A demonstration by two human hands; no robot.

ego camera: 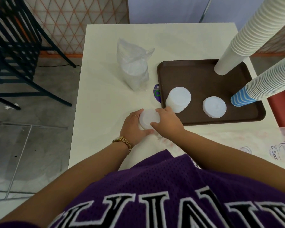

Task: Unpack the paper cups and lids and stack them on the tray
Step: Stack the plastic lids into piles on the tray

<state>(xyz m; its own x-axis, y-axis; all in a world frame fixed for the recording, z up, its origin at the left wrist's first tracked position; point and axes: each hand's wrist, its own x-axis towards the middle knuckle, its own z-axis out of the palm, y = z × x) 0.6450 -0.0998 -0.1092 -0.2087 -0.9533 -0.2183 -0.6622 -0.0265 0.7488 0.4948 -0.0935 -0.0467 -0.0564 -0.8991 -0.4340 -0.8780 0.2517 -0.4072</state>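
Note:
A small stack of white plastic lids (148,118) rests on the white table just left of the brown tray (204,74). My left hand (134,127) cups its left side and my right hand (167,121) grips its right side. On the tray stand a taller lid stack (178,99), a low lid stack (214,106), a tall stack of white paper cups (247,37) and a tall stack of blue-striped cups (260,86). A clear plastic bag (132,68) holding more lids stands upright behind my hands.
Empty printed plastic wrapping (253,145) lies along the table's near right edge. A round purple sticker (157,93) peeks out beside the tray's left rim. A dark chair (20,51) stands on the floor to the left. A red object (281,106) sits right of the tray.

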